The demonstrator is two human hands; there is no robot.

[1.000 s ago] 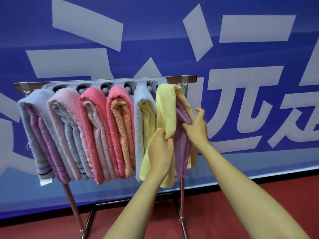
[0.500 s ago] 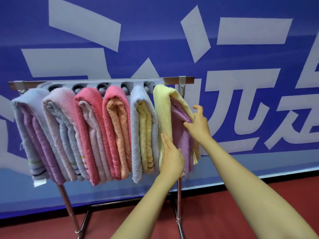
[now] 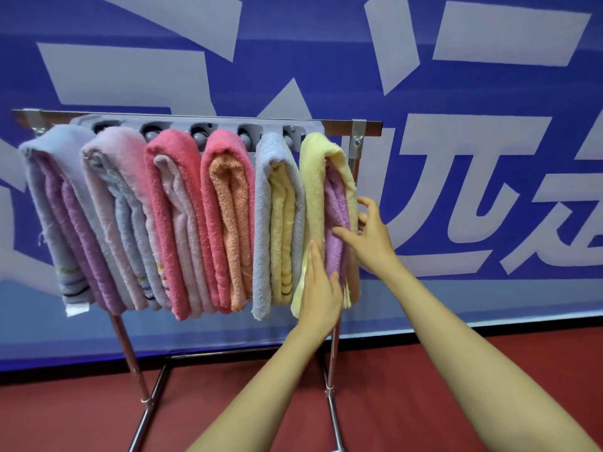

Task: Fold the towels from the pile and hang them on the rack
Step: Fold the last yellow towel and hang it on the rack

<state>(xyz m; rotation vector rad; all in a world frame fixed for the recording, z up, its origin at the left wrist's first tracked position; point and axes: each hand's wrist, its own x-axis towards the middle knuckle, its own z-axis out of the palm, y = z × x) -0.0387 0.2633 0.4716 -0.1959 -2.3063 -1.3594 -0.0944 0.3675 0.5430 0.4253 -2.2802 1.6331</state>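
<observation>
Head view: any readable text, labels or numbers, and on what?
"远", probably: big white character on the blue banner behind the rack.
Left character and right character: cropped, unreadable.
White tag on the leftmost towel: too small to read.
No other text.

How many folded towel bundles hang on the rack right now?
6, left to right on the metal rack: grey-blue over purple, pale pink over grey, coral over pale pink, coral over orange, grey over yellow, yellow over lilac at the right end. Folds may hide more.
</observation>
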